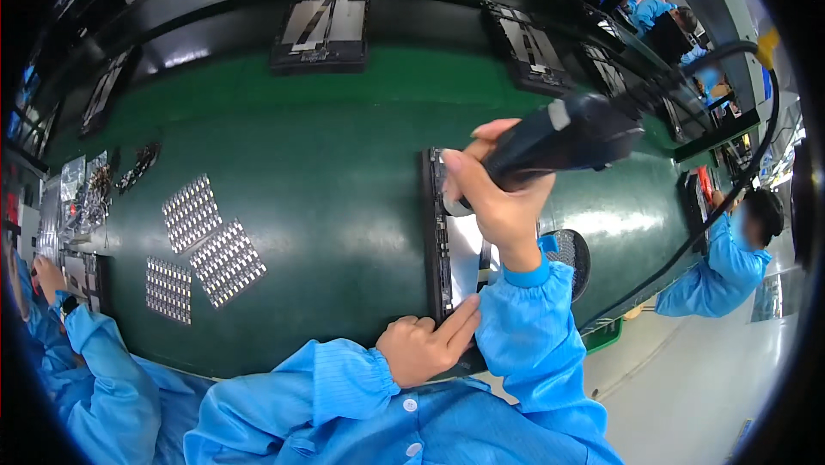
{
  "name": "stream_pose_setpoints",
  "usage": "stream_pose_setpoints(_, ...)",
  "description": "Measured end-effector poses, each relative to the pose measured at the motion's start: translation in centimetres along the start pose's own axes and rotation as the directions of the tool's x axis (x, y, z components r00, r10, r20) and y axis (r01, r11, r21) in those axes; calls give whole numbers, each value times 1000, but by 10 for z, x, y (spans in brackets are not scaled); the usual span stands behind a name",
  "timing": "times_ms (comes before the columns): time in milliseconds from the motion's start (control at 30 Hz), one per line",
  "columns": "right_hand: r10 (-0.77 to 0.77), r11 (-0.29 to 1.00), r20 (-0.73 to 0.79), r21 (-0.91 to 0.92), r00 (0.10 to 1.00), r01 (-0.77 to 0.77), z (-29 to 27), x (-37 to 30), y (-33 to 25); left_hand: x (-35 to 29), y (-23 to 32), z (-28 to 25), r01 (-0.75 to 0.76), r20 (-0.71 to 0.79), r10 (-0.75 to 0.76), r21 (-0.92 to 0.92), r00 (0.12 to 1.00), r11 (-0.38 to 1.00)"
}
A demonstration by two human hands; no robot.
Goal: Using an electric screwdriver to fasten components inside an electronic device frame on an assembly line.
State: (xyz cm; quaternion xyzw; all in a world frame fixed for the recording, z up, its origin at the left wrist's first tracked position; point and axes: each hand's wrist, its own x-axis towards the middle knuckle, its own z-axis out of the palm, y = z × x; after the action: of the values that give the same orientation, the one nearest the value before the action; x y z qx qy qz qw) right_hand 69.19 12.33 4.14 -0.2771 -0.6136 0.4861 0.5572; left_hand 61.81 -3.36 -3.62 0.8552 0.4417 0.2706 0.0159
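Note:
My right hand (507, 198) is wrapped round a black corded electric screwdriver (559, 143), which tilts over a flat open device (438, 250) with a black frame and silver panels. The hand hides the screwdriver's tip, so I cannot see what it touches. At the device's near end lies my left hand (430, 346), its index and middle fingers stretched onto the frame and the others curled, holding nothing. A blue band circles my right wrist.
Right of the device sits a round dark dish (569, 263) of small parts. Sheets of small pieces (228, 263) lie left on the green table (344, 164). Similar devices (322, 27) stand along the far side. A black cable (687, 241) hangs at right. Co-workers sit on both sides.

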Motion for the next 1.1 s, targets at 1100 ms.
stream_pose_setpoints(1100, -415, 796, 837, 524, 356, -302, -90, -81, -81, 270, 178, 78, -12, 284, 594, -896, 753, 444)
